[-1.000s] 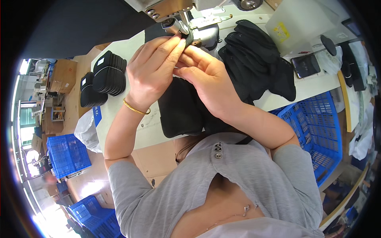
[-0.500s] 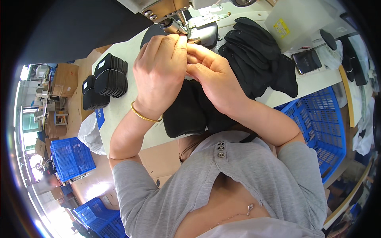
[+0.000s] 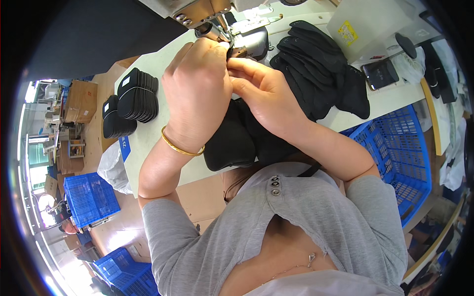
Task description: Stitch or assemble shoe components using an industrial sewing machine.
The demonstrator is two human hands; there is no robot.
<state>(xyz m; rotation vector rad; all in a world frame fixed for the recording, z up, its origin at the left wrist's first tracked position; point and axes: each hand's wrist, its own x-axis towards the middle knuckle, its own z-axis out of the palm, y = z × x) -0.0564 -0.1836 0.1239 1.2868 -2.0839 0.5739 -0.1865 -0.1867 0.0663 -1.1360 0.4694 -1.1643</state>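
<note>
Both hands are closed at the presser foot of a sewing machine (image 3: 210, 32), pinching the edge of a black fabric piece (image 3: 230, 138). My left hand (image 3: 197, 81), with a gold bangle at its wrist, is bent over the edge, fingertips beside the needle area. Just right of it, my right hand (image 3: 266, 91) has its thumb and fingers pressed together against the left hand. Much of the held edge is hidden behind my fingers. Below the hands, the black fabric spreads over the table's front edge toward my lap.
Bundled black pieces (image 3: 138, 93) stand at the left of the white table (image 3: 163, 167). A heap of black fabric pieces (image 3: 316, 69) lies to the right, with a phone (image 3: 380, 75) beyond it. Blue crates (image 3: 395, 158) stand at the right and blue baskets (image 3: 91, 197) at the lower left.
My left hand has shifted slightly down and left, its fingers curling more. The right hand's fingers have dropped a little, and more of the metal by the presser foot shows.
</note>
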